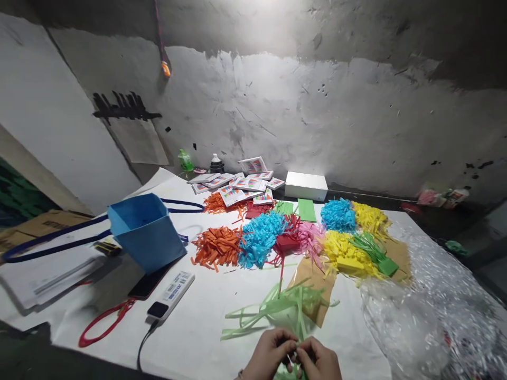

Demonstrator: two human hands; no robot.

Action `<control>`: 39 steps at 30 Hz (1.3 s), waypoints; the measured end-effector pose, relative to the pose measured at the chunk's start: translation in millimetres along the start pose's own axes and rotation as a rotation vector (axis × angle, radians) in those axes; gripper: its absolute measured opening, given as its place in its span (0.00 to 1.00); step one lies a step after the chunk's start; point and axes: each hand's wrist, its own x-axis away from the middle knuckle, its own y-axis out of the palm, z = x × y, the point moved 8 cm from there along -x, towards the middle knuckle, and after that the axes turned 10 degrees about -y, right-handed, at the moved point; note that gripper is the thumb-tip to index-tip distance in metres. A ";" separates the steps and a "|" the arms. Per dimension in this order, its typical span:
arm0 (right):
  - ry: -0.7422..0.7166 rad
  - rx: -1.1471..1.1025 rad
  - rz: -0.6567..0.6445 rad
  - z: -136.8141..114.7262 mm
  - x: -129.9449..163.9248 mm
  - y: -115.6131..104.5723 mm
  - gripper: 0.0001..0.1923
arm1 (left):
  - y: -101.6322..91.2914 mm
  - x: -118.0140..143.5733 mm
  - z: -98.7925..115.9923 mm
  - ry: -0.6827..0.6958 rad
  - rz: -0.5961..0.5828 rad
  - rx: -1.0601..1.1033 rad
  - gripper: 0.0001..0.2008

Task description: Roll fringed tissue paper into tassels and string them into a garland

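Green paper strips (277, 309) pinched by both hands (295, 359); brown paper (312, 285), plastic wrap (400, 322) alongside.

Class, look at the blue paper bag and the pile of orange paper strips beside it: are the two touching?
Apart. The head view shows bare white table covering between the blue paper bag and the pile of orange paper strips.

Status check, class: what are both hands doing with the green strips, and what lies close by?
Left hand and right hand together, pinching light green paper strips. Brown paper under strips. Clear plastic at right.
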 end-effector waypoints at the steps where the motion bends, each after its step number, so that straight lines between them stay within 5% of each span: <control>1: 0.001 -0.007 0.006 -4.7 1.3 -2.0 0.23 | 1.6 1.2 0.5 -0.016 -0.017 0.014 0.21; 7: 0.016 -0.088 -0.055 -26.5 9.6 -0.2 0.18 | -0.4 3.8 0.0 -0.101 -0.047 -0.007 0.21; 12: -0.146 0.118 -0.121 -50.6 10.1 7.3 0.10 | -0.7 17.3 14.4 0.009 -0.044 -0.282 0.16; 16: -0.203 0.344 -0.120 -56.9 15.2 11.4 0.14 | -3.0 30.8 29.0 0.118 0.011 -0.476 0.15; 20: -0.186 0.189 -0.189 -55.8 16.4 9.9 0.15 | -12.0 41.6 37.0 0.179 0.012 -0.484 0.16; 23: -0.281 0.159 -0.096 -65.0 -16.8 -4.4 0.15 | -24.1 47.5 45.6 0.159 -0.021 -0.518 0.15; 25: -0.387 0.331 -0.021 -75.6 -59.0 -4.3 0.18 | -28.7 51.7 53.8 0.147 -0.049 -0.592 0.14; 29: -0.591 0.968 -0.393 -76.2 -148.8 69.9 0.37 | -20.7 59.7 56.1 0.073 -0.165 -0.663 0.13; 32: -0.597 1.071 -0.528 -58.1 -185.1 104.8 0.26 | -24.1 63.9 50.1 0.027 -0.196 -0.649 0.13; 35: -0.588 1.111 -0.517 -37.5 -187.5 100.7 0.10 | -70.9 66.0 54.8 0.014 -0.050 -0.674 0.12; 39: -0.627 1.126 -0.364 -22.9 -157.7 63.4 0.09 | -187.7 72.1 98.4 0.109 0.515 -0.850 0.14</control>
